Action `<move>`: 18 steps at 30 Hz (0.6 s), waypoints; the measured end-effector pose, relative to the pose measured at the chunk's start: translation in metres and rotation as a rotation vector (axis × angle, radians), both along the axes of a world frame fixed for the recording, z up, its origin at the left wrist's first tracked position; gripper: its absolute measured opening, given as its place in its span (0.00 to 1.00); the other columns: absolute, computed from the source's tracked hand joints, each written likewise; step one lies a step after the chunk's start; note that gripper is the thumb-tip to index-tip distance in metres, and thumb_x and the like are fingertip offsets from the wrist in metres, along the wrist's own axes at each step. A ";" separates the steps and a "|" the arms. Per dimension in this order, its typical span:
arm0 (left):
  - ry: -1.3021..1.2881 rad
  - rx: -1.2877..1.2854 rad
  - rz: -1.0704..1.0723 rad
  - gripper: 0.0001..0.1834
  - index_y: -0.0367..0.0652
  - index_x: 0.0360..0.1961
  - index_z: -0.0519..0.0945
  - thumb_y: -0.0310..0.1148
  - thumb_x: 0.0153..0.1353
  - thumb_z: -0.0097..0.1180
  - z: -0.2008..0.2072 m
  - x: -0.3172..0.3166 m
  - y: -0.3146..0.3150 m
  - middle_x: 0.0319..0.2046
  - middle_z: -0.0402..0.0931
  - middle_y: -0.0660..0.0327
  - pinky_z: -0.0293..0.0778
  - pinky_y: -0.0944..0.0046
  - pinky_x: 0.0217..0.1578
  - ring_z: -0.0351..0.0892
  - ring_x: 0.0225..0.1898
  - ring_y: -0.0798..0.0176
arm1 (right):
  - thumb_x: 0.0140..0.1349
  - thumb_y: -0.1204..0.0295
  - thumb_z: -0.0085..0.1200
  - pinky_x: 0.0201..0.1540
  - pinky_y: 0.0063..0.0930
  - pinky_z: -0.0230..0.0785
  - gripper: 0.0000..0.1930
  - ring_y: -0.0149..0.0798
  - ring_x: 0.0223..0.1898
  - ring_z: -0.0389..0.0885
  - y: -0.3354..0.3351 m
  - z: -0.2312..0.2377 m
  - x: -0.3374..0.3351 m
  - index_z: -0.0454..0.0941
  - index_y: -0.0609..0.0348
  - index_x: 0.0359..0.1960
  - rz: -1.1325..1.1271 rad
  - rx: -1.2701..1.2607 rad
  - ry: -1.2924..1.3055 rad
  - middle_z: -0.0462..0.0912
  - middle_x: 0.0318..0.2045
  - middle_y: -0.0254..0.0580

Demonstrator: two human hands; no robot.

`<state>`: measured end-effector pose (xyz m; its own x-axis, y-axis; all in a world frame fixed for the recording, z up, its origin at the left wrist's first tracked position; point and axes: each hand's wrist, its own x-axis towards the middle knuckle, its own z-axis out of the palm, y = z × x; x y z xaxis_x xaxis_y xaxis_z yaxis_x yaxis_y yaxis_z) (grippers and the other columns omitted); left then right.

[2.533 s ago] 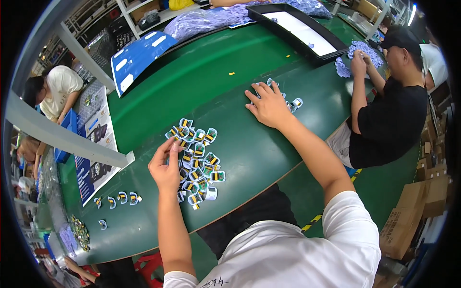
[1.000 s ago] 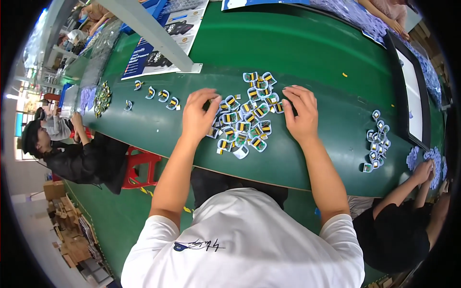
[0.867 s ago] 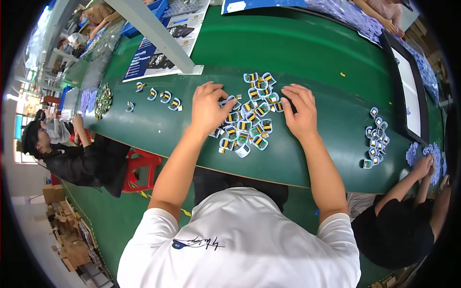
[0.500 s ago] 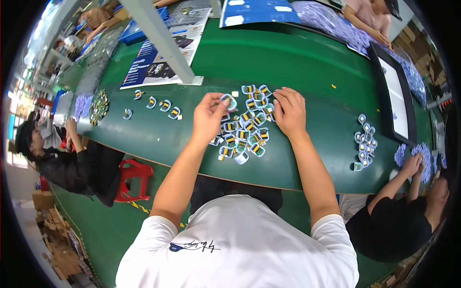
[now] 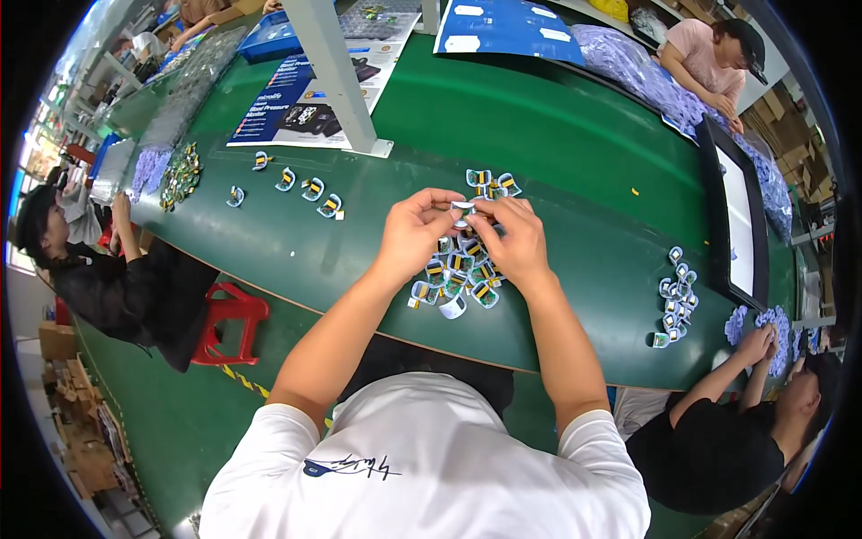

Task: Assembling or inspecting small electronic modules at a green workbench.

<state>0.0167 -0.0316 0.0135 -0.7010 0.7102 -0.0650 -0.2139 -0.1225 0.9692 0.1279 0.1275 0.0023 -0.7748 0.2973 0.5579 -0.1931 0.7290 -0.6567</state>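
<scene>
Between my fingertips is a small pale-blue plastic casing (image 5: 463,212) with a bit of green inside. My left hand (image 5: 415,232) pinches its left side, while the fingers of my right hand (image 5: 514,235) close on its right side. Directly under and in front of my hands lies a loose pile of similar casings (image 5: 460,262), holding green circuit boards with yellow-and-black parts. A few more casings (image 5: 492,184) show beyond my fingers. My hands cover part of the pile.
Several casings (image 5: 312,189) lie spaced out to the left, and another cluster (image 5: 678,305) lies right. A grey post (image 5: 346,99) stands on the green table (image 5: 575,234). A black-framed white panel (image 5: 738,216) is at the right. Co-workers sit on both sides; a red stool (image 5: 235,328) stands left.
My right hand has come left off the pile's edge and now grips the casing together with my left hand. The left hand has moved slightly right and nearer. The view has shifted slightly.
</scene>
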 end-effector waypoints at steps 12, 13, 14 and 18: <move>0.258 -0.129 -0.005 0.17 0.32 0.56 0.82 0.21 0.67 0.64 0.001 0.010 0.006 0.42 0.86 0.59 0.80 0.70 0.43 0.84 0.40 0.73 | 0.58 0.74 0.71 0.43 0.39 0.74 0.32 0.42 0.31 0.83 -0.003 0.007 0.017 0.77 0.62 0.67 0.006 0.079 0.111 0.85 0.28 0.36; 0.260 -0.112 -0.017 0.17 0.32 0.57 0.82 0.20 0.67 0.64 0.009 0.013 0.006 0.42 0.86 0.59 0.80 0.70 0.44 0.83 0.40 0.73 | 0.58 0.75 0.70 0.43 0.39 0.74 0.26 0.43 0.31 0.83 0.002 0.007 0.015 0.82 0.61 0.60 -0.016 0.189 0.117 0.84 0.28 0.37; 0.261 -0.095 -0.028 0.18 0.33 0.57 0.81 0.20 0.67 0.64 0.013 0.015 0.005 0.42 0.86 0.59 0.80 0.70 0.44 0.83 0.40 0.73 | 0.58 0.76 0.69 0.43 0.39 0.74 0.20 0.43 0.31 0.83 0.005 0.007 0.016 0.86 0.60 0.53 -0.038 0.299 0.123 0.83 0.27 0.38; 0.131 -0.079 -0.141 0.16 0.33 0.58 0.82 0.21 0.70 0.60 0.004 0.015 0.003 0.44 0.87 0.58 0.82 0.69 0.44 0.85 0.41 0.71 | 0.53 0.78 0.69 0.43 0.40 0.73 0.15 0.43 0.32 0.82 0.007 0.008 0.017 0.89 0.59 0.44 -0.011 0.265 0.204 0.82 0.28 0.37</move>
<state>0.0314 -0.0290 0.0173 -0.6013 0.7981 -0.0388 -0.0946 -0.0229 0.9953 0.1452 0.1340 0.0100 -0.6367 0.1284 0.7603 -0.2923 0.8722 -0.3922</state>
